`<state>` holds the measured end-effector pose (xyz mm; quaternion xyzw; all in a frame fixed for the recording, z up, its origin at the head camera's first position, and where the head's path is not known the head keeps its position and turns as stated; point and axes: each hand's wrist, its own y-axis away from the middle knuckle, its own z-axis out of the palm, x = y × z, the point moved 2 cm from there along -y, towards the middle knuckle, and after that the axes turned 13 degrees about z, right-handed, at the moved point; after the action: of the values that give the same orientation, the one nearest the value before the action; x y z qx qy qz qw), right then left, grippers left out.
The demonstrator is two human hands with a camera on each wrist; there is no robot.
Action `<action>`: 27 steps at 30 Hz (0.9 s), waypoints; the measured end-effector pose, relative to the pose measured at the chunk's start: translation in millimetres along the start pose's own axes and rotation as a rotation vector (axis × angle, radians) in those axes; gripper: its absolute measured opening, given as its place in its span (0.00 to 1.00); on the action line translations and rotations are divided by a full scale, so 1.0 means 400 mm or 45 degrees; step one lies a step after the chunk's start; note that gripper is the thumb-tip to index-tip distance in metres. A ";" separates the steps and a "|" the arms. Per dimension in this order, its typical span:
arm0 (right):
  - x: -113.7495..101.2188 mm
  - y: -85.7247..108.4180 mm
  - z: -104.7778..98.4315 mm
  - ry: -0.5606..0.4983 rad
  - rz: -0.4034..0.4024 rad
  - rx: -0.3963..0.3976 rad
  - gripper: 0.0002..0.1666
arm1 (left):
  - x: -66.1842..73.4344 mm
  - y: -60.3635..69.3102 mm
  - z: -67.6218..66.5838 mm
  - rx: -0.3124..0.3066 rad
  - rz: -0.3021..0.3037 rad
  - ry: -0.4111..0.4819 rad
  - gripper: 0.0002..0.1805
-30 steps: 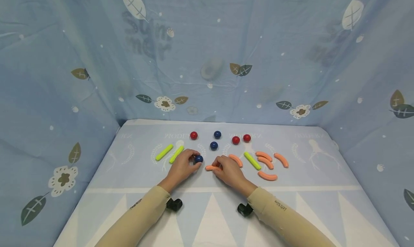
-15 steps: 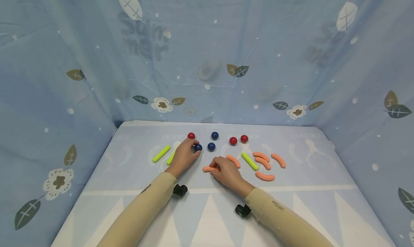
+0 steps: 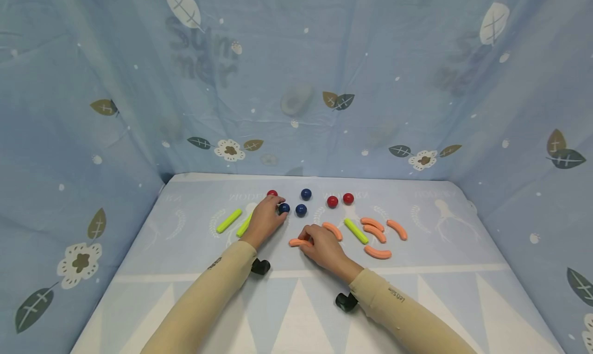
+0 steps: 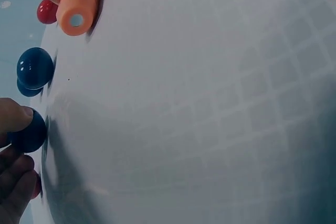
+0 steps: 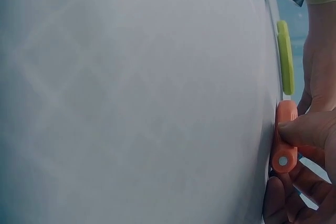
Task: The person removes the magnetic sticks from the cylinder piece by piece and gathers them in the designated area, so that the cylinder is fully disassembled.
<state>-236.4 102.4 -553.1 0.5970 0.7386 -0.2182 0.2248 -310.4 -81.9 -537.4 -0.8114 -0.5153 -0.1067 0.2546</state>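
Note:
My left hand (image 3: 265, 217) holds a dark blue ball (image 3: 284, 208) between thumb and fingers, low at the table. Two other blue balls (image 3: 301, 210) lie just right of it. A red ball (image 3: 272, 193) is partly covered by the fingertips. In the left wrist view the thumb presses the held blue ball (image 4: 32, 136) from one side. Nearer the body, my right hand (image 3: 326, 247) pinches a curved orange stick (image 3: 296, 243) lying on the table. The right wrist view shows the thumb on this orange stick (image 5: 285, 111), with a round pale spot in its end.
Two red balls (image 3: 332, 202) lie at the back right. Several curved orange sticks (image 3: 378, 252) and a straight yellow-green stick (image 3: 355, 231) lie right of the right hand. Two more green sticks (image 3: 229, 220) lie at left, one partly behind the left hand. Patterned curtains (image 3: 296, 76) enclose the table.
The left hand has moved away from the body with the blue ball, bringing it beside the other blue balls. The right hand stays on the orange stick. The head view has shifted slightly.

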 end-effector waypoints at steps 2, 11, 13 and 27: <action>0.001 0.000 -0.001 -0.005 -0.001 0.001 0.06 | 0.002 0.000 0.000 -0.004 -0.006 0.004 0.23; 0.000 0.000 -0.001 -0.012 0.006 -0.003 0.05 | 0.000 0.009 -0.005 -0.005 -0.025 0.015 0.24; -0.001 0.001 -0.001 -0.010 0.014 -0.005 0.05 | -0.002 0.013 -0.006 0.005 -0.016 0.018 0.25; 0.002 0.008 -0.003 -0.030 -0.017 0.032 0.06 | -0.001 0.064 -0.014 0.120 0.070 0.105 0.24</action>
<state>-233.7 104.4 -552.6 0.5923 0.7369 -0.2360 0.2245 -287.2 -93.9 -540.5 -0.8074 -0.4862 -0.1086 0.3162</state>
